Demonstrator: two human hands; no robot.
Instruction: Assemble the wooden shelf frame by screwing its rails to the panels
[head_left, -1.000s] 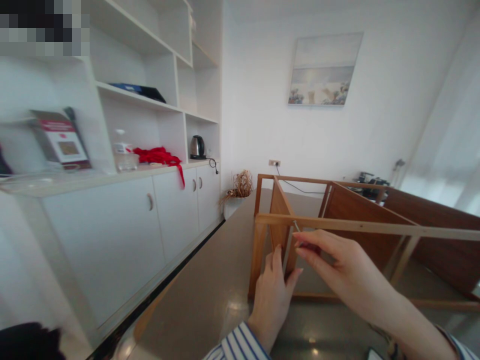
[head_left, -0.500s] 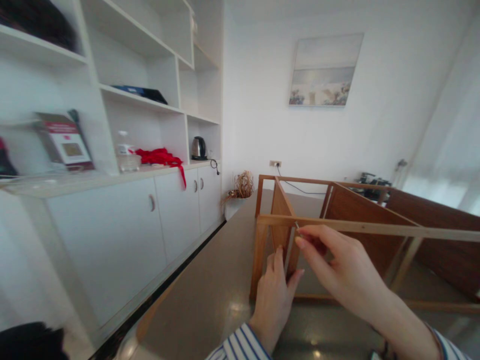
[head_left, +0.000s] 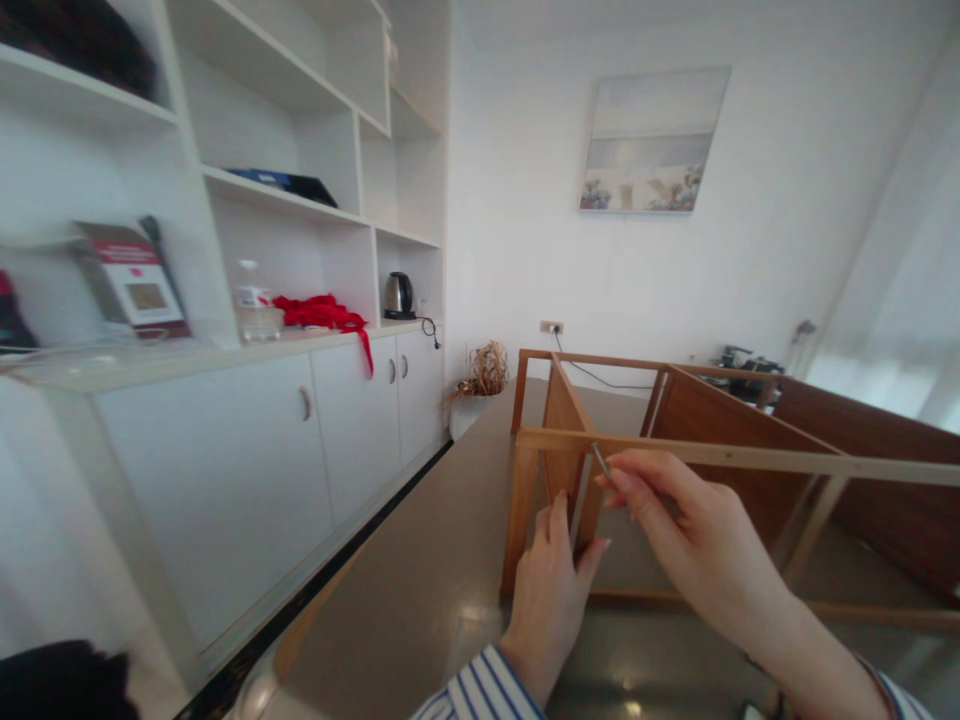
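A wooden shelf frame (head_left: 795, 461) lies on its side on the grey-brown table. My right hand (head_left: 682, 520) pinches a thin metal hex key (head_left: 601, 461) between thumb and fingers. The key's far end meets the front rail near the end of an inner shelf panel (head_left: 562, 405); whether it sits in a screw there is too small to tell. Below that joint, my left hand (head_left: 551, 580) grips the shelf panel's edge, with fingers on its left side and the thumb to the right.
The table (head_left: 420, 560) stretches to the left of the frame. White cabinets (head_left: 217, 480) line the left side, with a kettle (head_left: 398, 296), a red cloth (head_left: 322, 314) and a plastic bottle (head_left: 259, 305) on their ledge. Dried plants (head_left: 486, 370) stand beyond the table.
My right fingers have slid back and slightly down along the hex key, so more of it shows. My left hand stays in place on the panel.
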